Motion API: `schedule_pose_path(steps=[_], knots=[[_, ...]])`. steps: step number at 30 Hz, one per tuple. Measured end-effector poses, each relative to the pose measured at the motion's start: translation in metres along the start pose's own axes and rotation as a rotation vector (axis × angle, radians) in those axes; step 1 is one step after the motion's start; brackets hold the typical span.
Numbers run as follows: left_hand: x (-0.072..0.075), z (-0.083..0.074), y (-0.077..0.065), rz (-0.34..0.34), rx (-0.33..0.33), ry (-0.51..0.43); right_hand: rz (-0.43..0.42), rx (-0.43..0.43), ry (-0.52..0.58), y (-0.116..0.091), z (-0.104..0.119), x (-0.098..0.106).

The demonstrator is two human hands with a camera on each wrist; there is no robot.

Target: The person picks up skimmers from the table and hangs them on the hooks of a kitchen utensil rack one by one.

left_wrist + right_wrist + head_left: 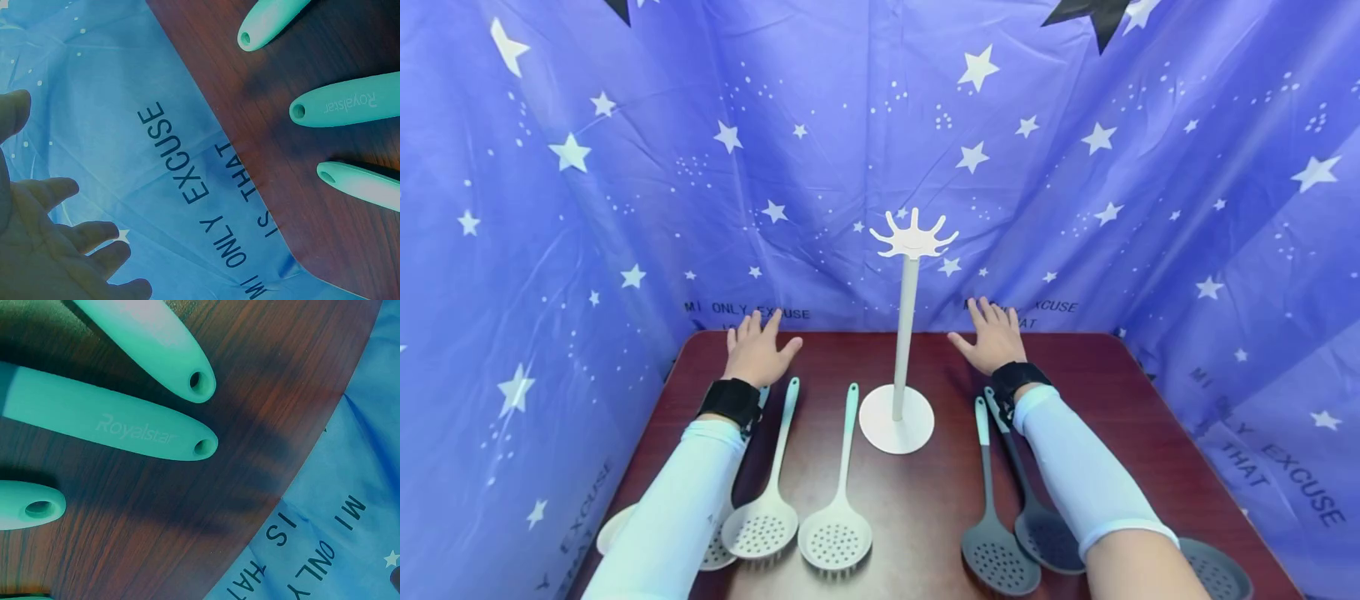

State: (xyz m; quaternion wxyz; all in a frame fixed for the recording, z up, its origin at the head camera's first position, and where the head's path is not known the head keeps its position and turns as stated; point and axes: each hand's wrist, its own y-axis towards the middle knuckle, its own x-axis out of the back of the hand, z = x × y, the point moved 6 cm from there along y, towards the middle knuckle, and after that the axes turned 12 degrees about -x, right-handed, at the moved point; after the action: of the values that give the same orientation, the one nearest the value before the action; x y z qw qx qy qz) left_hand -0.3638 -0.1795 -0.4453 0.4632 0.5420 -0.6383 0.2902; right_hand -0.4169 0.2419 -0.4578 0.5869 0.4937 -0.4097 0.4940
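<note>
My left hand (756, 350) is held with fingers spread near the table's back left edge, holding nothing. My right hand (994, 337) is likewise spread at the back right, also holding nothing. Between them stands a white utensil rack (906, 333) with pronged top and round base. Two white skimmers (835, 537) (762, 527) with mint handles lie left of it; a third (718, 552) is partly hidden beneath my left arm. Right of the rack lie grey skimmers (1000, 554) (1047, 537). Mint handles (347, 100) (112, 419) show in both wrist views.
A pale rounded utensil edge (615, 530) shows left of my left sleeve. At the far right a grey perforated head (1217, 571) is partly covered by my right arm. Blue star-printed cloth (850, 125) surrounds the dark red table (917, 500) at the back and sides.
</note>
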Motion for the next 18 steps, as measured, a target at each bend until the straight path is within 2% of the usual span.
schedule_pose_path(steps=[9,14,18], knots=[[0.005,-0.002,-0.001,-0.014,-0.004,-0.003,0.001,0.007,0.034,-0.002,-0.007,0.006],[0.009,-0.003,-0.005,-0.028,-0.003,-0.009,-0.016,0.004,0.041,-0.007,-0.016,0.009],[0.01,-0.004,-0.009,-0.023,0.0,-0.018,0.002,-0.006,0.06,-0.012,-0.022,0.007]])
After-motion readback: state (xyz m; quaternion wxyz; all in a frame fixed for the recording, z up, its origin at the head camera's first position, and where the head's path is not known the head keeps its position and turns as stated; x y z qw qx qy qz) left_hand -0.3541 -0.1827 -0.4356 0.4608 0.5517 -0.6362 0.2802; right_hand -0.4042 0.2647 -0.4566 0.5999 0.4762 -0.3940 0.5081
